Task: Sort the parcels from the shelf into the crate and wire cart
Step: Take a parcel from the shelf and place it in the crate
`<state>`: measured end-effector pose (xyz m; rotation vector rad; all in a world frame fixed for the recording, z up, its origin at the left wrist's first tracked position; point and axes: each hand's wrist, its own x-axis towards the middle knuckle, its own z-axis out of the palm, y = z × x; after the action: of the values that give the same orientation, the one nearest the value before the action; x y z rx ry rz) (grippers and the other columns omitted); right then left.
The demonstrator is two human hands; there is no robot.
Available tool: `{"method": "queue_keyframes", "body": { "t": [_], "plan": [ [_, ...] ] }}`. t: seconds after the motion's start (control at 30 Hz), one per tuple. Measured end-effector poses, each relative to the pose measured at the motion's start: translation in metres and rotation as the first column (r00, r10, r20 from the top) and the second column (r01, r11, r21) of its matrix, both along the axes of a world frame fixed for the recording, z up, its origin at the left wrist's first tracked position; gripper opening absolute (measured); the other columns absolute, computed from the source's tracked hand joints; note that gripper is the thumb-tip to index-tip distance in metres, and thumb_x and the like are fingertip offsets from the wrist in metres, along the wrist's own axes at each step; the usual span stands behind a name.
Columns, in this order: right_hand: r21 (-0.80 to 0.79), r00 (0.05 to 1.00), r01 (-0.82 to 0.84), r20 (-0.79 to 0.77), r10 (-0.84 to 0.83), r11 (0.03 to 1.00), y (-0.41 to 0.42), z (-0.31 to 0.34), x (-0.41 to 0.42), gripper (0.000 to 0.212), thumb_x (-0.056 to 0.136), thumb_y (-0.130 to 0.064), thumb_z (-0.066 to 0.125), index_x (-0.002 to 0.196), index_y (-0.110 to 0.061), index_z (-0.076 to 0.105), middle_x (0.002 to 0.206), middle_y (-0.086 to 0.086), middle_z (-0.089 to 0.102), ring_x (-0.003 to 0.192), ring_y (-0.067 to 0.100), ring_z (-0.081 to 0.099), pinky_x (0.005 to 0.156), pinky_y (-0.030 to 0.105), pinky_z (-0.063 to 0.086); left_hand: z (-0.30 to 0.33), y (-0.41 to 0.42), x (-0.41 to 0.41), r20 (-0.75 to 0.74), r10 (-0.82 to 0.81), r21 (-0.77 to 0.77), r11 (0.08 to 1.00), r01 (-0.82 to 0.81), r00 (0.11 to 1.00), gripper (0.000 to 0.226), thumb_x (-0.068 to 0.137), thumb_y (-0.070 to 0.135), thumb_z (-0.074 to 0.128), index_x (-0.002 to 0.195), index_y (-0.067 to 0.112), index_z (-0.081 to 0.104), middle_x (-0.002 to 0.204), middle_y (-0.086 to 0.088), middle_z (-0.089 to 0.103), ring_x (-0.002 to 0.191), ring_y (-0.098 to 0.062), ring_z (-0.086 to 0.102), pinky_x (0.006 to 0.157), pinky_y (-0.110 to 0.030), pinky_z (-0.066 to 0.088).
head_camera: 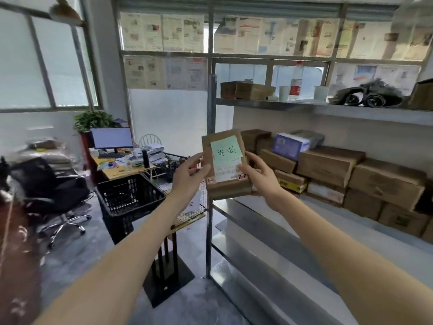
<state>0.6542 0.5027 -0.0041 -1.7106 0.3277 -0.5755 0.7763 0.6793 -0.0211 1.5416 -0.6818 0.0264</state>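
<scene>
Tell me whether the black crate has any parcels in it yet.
Cannot tell for certain. The black crate shows only its slotted walls and rim from this angle; no parcel is visible inside, but its floor is hidden. Both hands hold the brown parcel.

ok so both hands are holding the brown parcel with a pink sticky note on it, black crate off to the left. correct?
Almost. The head view shows a green sticky note, not pink, on the brown parcel. The rest holds: the left hand and right hand hold it, and the black crate is to the left.

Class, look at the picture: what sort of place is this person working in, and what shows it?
Probably a small parcel-sorting office: cardboard boxes stacked on a metal shelf, a labelled parcel in both hands, and a desk with monitor.
</scene>
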Motion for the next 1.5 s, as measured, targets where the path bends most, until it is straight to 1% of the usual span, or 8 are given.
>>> {"method": "queue_keyframes", "body": {
  "t": [0.1, 0.33, 0.47, 0.57, 0.67, 0.93, 1.2, 1.5],
  "plan": [
    [0.024, 0.999, -0.032, -0.018, 0.033, 0.999, 0.006, -0.013, 0.056, 0.052, 0.095, -0.039, 0.068, 0.140, -0.049, 0.045, 0.120, 0.001, 0.065, 0.105, 0.021, 0.066, 0.084, 0.040, 0.059, -0.017, 0.032, 0.054, 0.034, 0.102, 0.124, 0.987, -0.106, 0.994, 0.042, 0.097, 0.033, 0.067, 0.139, 0.037, 0.058, 0.136, 0.010, 0.059, 0.120, -0.015, 0.059, 0.100, -0.035, 0.050],
    [0.051, 0.991, -0.133, -0.026, 0.135, 0.990, -0.012, -0.046, 0.203, 0.055, 0.095, -0.038, 0.069, 0.145, -0.044, 0.048, 0.121, 0.003, 0.065, 0.109, 0.022, 0.066, 0.096, 0.048, 0.057, -0.064, 0.063, 0.185, 0.209, 0.221, 0.514, 0.804, -0.299, 0.953, 0.055, 0.099, 0.045, 0.062, 0.149, 0.029, 0.047, 0.155, 0.008, 0.045, 0.142, -0.018, 0.042, 0.110, -0.033, 0.036],
    [0.054, 0.984, -0.172, -0.046, 0.174, 0.984, -0.038, -0.060, 0.295, 0.054, 0.095, -0.040, 0.069, 0.144, -0.045, 0.048, 0.121, 0.004, 0.063, 0.108, 0.019, 0.062, 0.082, 0.033, 0.055, -0.074, 0.045, 0.266, 0.251, 0.231, 0.649, 0.681, -0.340, 0.940, 0.064, 0.099, 0.053, 0.056, 0.156, 0.031, 0.036, 0.163, 0.008, 0.033, 0.149, -0.019, 0.033, 0.119, -0.044, 0.034],
    [0.055, 0.976, -0.202, -0.070, 0.206, 0.978, -0.065, -0.069, 0.363, 0.055, 0.093, -0.043, 0.070, 0.144, -0.045, 0.048, 0.122, 0.005, 0.065, 0.112, 0.023, 0.062, 0.096, 0.044, 0.055, -0.075, 0.024, 0.324, 0.269, 0.230, 0.732, 0.582, -0.354, 0.935, 0.069, 0.098, 0.057, 0.054, 0.158, 0.032, 0.030, 0.166, 0.007, 0.026, 0.151, -0.020, 0.029, 0.119, -0.045, 0.034],
    [0.021, 0.965, -0.246, -0.085, 0.247, 0.969, -0.087, -0.077, 0.421, 0.058, 0.094, -0.043, 0.068, 0.147, -0.042, 0.045, 0.127, 0.004, 0.062, 0.117, 0.025, 0.059, 0.098, 0.046, 0.053, -0.076, 0.003, 0.374, 0.240, 0.262, 0.768, 0.537, -0.348, 0.935, 0.070, 0.099, 0.059, 0.052, 0.159, 0.032, 0.028, 0.168, 0.005, 0.021, 0.152, -0.022, 0.025, 0.118, -0.045, 0.034],
    [0.021, 0.946, -0.273, -0.178, 0.272, 0.962, -0.125, -0.110, 0.555, 0.059, 0.096, -0.039, 0.066, 0.150, -0.039, 0.043, 0.128, 0.005, 0.063, 0.111, 0.020, 0.060, 0.071, 0.028, 0.048, -0.117, -0.035, 0.493, 0.196, 0.343, 0.783, 0.510, -0.357, 0.919, 0.068, 0.101, 0.055, 0.051, 0.159, 0.029, 0.028, 0.166, 0.003, 0.026, 0.150, -0.023, 0.032, 0.113, -0.042, 0.038],
    [0.050, 0.929, -0.248, -0.273, 0.252, 0.968, -0.151, -0.167, 0.713, 0.051, 0.095, -0.035, 0.068, 0.143, -0.041, 0.050, 0.121, 0.007, 0.068, 0.098, 0.015, 0.065, 0.075, 0.037, 0.059, -0.201, -0.062, 0.653, 0.159, 0.366, 0.803, 0.492, -0.336, 0.917, 0.068, 0.099, 0.057, 0.052, 0.156, 0.025, 0.035, 0.160, 0.004, 0.038, 0.142, -0.021, 0.043, 0.107, -0.043, 0.047],
    [0.102, 0.868, -0.329, -0.359, 0.343, 0.939, -0.128, -0.227, 0.885, 0.050, 0.095, -0.033, 0.068, 0.141, -0.043, 0.053, 0.113, 0.003, 0.068, 0.097, 0.022, 0.069, 0.086, 0.050, 0.061, -0.258, -0.019, 0.796, 0.143, 0.428, 0.878, 0.361, -0.314, 0.892, 0.062, 0.101, 0.054, 0.051, 0.155, 0.027, 0.039, 0.160, 0.003, 0.038, 0.144, -0.021, 0.040, 0.113, -0.038, 0.039]
  ]
}}
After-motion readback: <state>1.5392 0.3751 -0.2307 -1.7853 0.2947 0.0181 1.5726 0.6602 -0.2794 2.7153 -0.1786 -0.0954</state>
